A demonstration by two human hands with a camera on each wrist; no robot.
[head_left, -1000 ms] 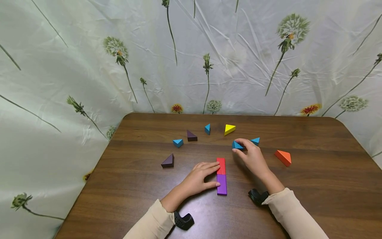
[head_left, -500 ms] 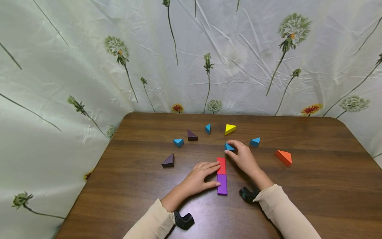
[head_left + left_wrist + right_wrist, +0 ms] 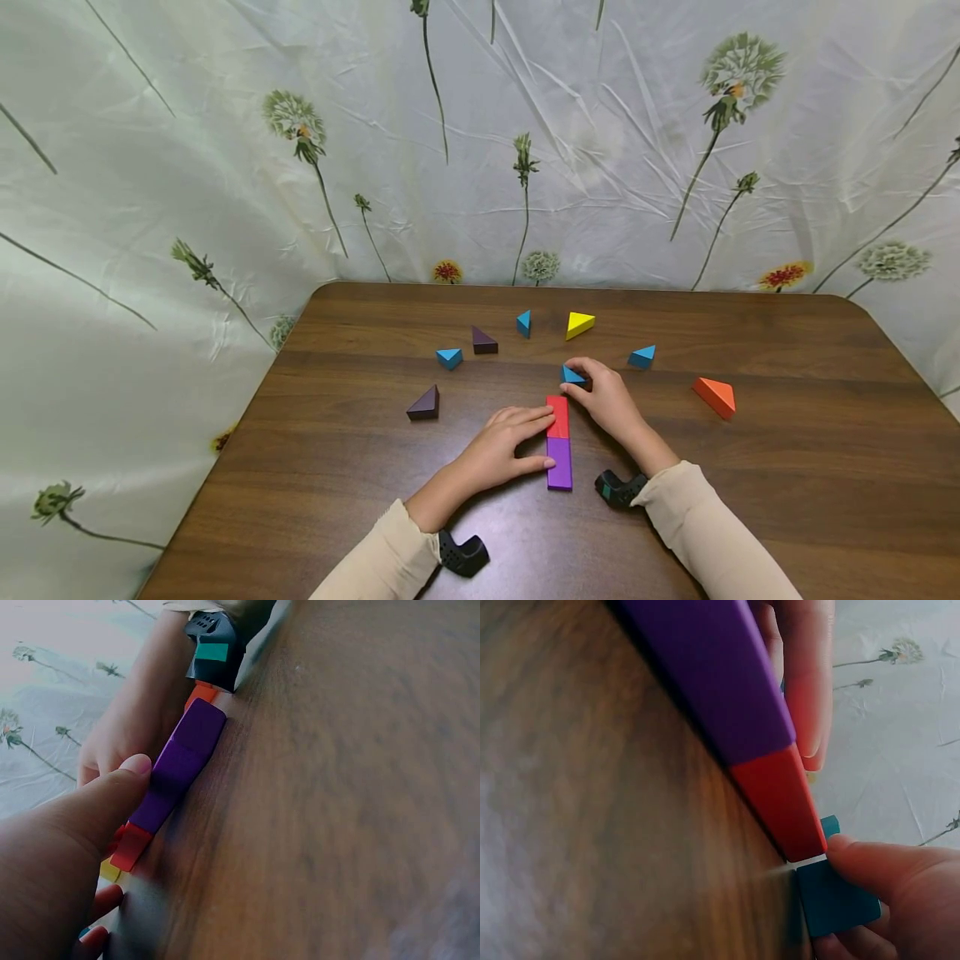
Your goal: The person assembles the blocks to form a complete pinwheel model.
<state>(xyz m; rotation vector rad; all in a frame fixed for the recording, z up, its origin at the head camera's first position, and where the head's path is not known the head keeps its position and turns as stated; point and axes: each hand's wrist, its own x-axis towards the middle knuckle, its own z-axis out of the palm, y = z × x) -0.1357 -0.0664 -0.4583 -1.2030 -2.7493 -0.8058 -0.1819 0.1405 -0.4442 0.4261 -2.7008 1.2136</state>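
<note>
A red block [image 3: 561, 423] and a purple block [image 3: 559, 473] lie end to end in a line on the wooden table. My left hand [image 3: 491, 450] rests along their left side, fingertips on the red block and thumb on the purple one, fingers fairly straight. With thumb and fingers my right hand [image 3: 609, 407] pinches a blue triangular block [image 3: 572, 377] just beyond the far end of the red block. In the right wrist view, a narrow gap parts this blue block [image 3: 838, 898] from the red block [image 3: 784, 804].
Toward the back lie blue triangular blocks [image 3: 449, 358], dark purple triangular blocks [image 3: 423, 403] and a yellow triangular block [image 3: 580, 325]. An orange triangular block [image 3: 715, 397] lies at the right. Behind the table [image 3: 795, 467] hangs a flower-patterned sheet [image 3: 465, 200].
My right hand has carried the blue triangular block left, then slightly nearer, to the far end of the red block. The left hand has stayed in place.
</note>
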